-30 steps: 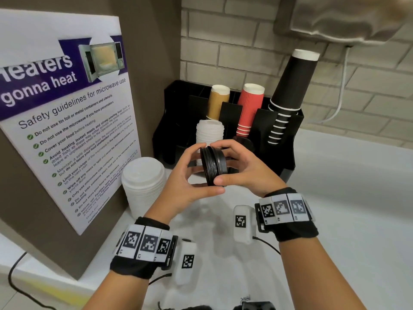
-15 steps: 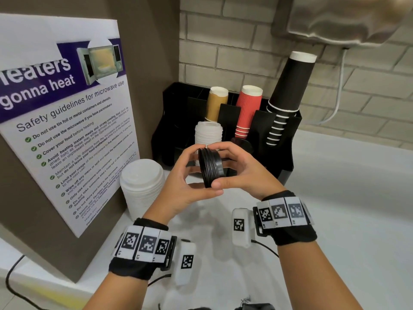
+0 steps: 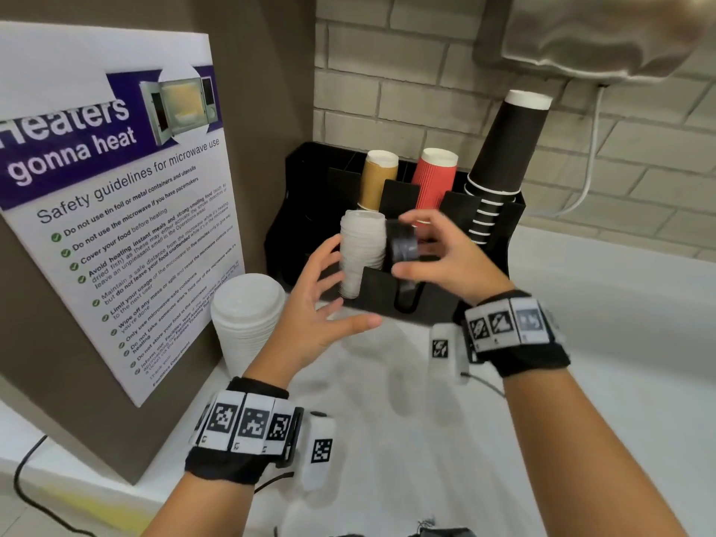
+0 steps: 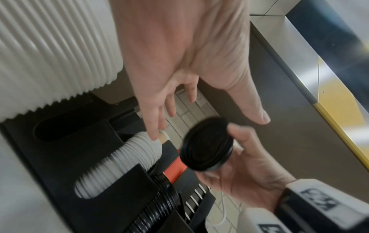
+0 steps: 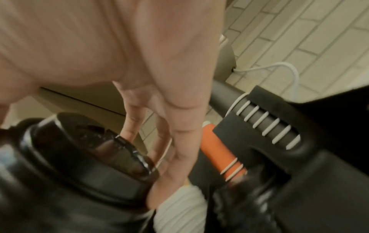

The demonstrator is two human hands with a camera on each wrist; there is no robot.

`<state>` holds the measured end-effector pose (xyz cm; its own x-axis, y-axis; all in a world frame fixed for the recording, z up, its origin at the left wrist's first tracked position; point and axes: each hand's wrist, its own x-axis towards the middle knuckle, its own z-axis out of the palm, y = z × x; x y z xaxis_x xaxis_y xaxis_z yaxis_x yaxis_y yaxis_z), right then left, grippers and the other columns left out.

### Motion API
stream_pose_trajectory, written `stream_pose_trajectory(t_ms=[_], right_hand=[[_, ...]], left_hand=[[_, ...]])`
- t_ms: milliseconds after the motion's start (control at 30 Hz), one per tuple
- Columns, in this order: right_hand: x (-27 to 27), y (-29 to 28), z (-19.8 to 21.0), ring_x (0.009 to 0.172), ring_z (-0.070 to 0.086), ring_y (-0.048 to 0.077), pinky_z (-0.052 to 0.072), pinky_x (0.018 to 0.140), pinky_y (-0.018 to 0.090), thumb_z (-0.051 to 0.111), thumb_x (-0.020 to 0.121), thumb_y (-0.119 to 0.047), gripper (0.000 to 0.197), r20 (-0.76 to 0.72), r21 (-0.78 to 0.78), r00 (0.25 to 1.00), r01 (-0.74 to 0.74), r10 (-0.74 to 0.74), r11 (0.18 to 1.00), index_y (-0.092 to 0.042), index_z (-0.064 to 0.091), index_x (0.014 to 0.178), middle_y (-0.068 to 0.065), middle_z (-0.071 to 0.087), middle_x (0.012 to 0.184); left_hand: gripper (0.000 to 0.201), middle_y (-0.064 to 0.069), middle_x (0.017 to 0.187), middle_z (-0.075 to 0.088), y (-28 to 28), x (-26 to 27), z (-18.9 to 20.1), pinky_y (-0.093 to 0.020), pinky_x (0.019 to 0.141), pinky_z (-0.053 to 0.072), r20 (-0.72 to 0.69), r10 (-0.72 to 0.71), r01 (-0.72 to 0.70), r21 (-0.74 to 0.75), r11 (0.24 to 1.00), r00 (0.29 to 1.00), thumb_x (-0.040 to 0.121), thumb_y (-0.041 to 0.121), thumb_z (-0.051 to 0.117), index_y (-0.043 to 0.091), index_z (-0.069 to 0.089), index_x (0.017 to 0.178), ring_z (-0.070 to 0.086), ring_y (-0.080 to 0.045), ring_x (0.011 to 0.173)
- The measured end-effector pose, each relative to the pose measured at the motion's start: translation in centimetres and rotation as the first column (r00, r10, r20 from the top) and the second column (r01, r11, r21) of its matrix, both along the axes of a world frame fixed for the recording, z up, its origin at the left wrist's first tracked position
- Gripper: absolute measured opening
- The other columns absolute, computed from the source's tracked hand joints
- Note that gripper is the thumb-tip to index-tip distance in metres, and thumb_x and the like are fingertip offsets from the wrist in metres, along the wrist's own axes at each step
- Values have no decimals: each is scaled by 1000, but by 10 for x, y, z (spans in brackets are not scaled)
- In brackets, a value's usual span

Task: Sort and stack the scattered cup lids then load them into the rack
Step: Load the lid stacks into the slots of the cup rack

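Observation:
My right hand [image 3: 407,246] grips a short stack of black lids [image 3: 401,235] on edge, just above the front of the black rack [image 3: 381,300]. The same black lids [image 4: 207,145] show in the left wrist view and fill the lower left of the right wrist view [image 5: 89,157]. My left hand [image 3: 329,296] hovers with spread fingers and holds nothing, just left of the rack's front. A column of white lids [image 3: 360,250] lies in the rack's left front slot. Ribbed black lids [image 4: 157,208] lie in the slot beside it.
A tall stack of larger white lids [image 3: 248,315] stands on the white counter [image 3: 581,362], left of the rack and against a poster board [image 3: 116,211]. Brown [image 3: 377,180], red [image 3: 434,176] and black cups [image 3: 503,160] stick up from the rack's back slots. A brick wall is behind.
My right hand has carried the black lids forward to the rack. My left hand has let go of them and opened, staying lower and to the left.

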<state>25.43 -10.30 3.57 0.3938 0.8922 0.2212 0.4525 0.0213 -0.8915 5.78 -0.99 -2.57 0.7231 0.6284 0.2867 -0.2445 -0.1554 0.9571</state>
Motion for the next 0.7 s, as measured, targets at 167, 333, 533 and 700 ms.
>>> stream_pose_trajectory(t_ms=[167, 333, 533, 700], right_hand=[[64, 27, 8, 112, 54, 22, 46, 97, 32, 85, 67, -17, 72, 400, -145, 894, 279, -202, 949, -21, 47, 128, 7, 54, 124], [78, 46, 3, 118, 47, 28, 41, 93, 29, 81, 69, -16, 79, 598, -411, 801, 279, 25, 868, -26, 43, 138, 12, 45, 128], [69, 55, -7, 119, 46, 30, 43, 93, 32, 76, 75, -20, 83, 652, -520, 743, 293, 151, 802, -24, 32, 146, 13, 40, 133], [59, 51, -23, 125, 44, 33, 43, 101, 37, 76, 78, -28, 93, 730, -495, 664, 345, 166, 797, -18, 20, 151, 16, 27, 148]], left_hand=[[79, 15, 137, 47, 2, -7, 0, -28, 97, 50, -30, 70, -69, 34, 997, 997, 61, 38, 83, 48, 45, 130, 54, 2, 118], [65, 14, 133, 50, 3, -10, -1, -31, 94, 53, -57, 91, -88, 49, 995, 994, 63, 40, 76, 41, 52, 124, 57, 1, 114], [59, 14, 133, 52, 5, -14, 1, -16, 82, 51, -60, 117, -113, 54, 992, 991, 64, 41, 75, 39, 55, 120, 58, -2, 114], [55, 14, 134, 52, 2, -14, 5, -15, 83, 51, -70, 125, -119, 81, 990, 990, 66, 41, 74, 41, 55, 118, 58, 1, 112]])
